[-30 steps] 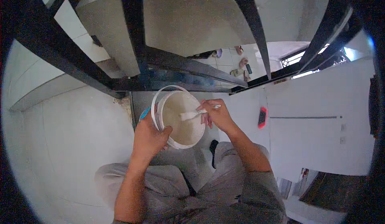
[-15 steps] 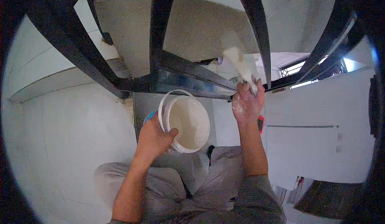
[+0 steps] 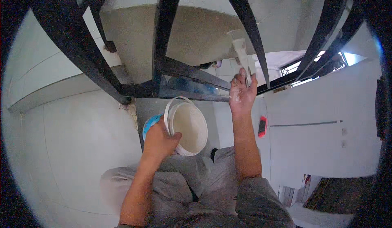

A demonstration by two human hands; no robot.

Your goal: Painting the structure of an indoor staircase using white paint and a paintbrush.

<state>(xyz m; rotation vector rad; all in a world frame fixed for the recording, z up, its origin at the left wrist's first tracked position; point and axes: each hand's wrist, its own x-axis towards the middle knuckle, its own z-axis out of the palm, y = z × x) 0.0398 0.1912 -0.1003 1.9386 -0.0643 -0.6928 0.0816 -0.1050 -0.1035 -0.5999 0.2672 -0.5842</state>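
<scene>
My left hand (image 3: 160,140) is closed on the side of a white plastic bucket (image 3: 205,135), its thumb over the rim. The bucket tilts with its mouth toward me, and pale cream paste (image 3: 190,126) coats the inside. Its white handle is raised, and a blue patch shows beside my fingers. Farther forward on the right, my right hand (image 3: 243,97), palm up and smudged white, is closed around what looks like a putty knife (image 3: 241,50). The flared end of that tool points away from me; it is white-smeared and partly blurred.
Black metal railing bars (image 3: 163,32) rise in front of me, with a lower rail (image 3: 196,75) between my hands. Beyond lies a beige wall surface (image 3: 200,34). A red and black brush head (image 3: 262,126) on a long pole is at the right, near a white wall (image 3: 306,150).
My right hand and the putty knife have shifted slightly left and forward, with the tool more upright. The bucket has moved a little left, and more of its blue patch shows.
</scene>
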